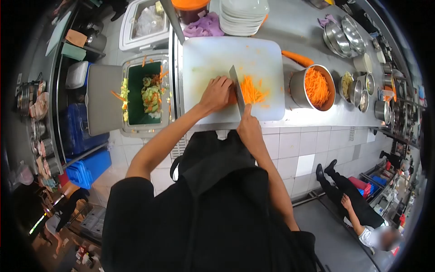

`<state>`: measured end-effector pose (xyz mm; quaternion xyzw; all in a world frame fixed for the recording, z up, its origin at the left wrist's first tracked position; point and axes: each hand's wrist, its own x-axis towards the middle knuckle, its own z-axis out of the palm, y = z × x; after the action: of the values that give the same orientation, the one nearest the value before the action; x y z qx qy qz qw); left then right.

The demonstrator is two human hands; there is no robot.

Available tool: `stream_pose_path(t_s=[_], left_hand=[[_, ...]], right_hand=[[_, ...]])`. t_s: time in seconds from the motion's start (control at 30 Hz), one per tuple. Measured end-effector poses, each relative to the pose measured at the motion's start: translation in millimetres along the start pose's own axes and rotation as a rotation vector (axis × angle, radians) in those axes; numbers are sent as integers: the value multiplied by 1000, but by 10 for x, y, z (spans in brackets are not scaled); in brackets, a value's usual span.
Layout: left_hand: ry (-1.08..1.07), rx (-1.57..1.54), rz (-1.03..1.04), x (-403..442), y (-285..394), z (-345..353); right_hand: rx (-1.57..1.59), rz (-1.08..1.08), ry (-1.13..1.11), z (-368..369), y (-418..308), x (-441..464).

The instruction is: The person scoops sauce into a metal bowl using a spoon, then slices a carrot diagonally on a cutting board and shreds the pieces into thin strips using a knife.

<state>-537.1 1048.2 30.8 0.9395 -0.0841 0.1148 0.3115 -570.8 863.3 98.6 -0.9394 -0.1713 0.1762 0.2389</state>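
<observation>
My right hand grips the handle of a kitchen knife, whose broad blade stands across the white cutting board. To the left of the blade, my left hand is closed over a carrot, with the fingertips curled close to the blade. Only a little of that carrot shows past the fingers. On the blade's right side lies a small pile of carrot strips. A whole carrot rests past the board's right edge, behind a metal pot filled with shredded carrot.
Left of the board stands an open waste bin holding vegetable scraps. Stacked white plates, a purple cloth and an orange-lidded tub sit behind the board. Metal bowls stand farther right. Another person is at lower right.
</observation>
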Motion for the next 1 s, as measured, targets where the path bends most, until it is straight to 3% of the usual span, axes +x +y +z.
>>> stream_pose_path(t_s=[0.13,0.2,0.27,0.57,0.67,0.83,1.0], left_hand=[[21,-12,-64,-135,146,-172],[32,193,57,-213,157,-153],[12,206,41,-212,120,-97],[19,106,31,-110,118,188],[31,93,29,-43,138,272],[159,178,37,24,258,64],[12,47,64,69,20,178]], right_hand=[[129,9,13,-49,187,3],[185,37,-24,-151,239,3],[181,57,-5,-189,368,-21],[157,176,-2,-372,536,39],[100,32,92,-287,557,18],[1,49,89,-220,375,5],[-26,24,58,-276,265,-24]])
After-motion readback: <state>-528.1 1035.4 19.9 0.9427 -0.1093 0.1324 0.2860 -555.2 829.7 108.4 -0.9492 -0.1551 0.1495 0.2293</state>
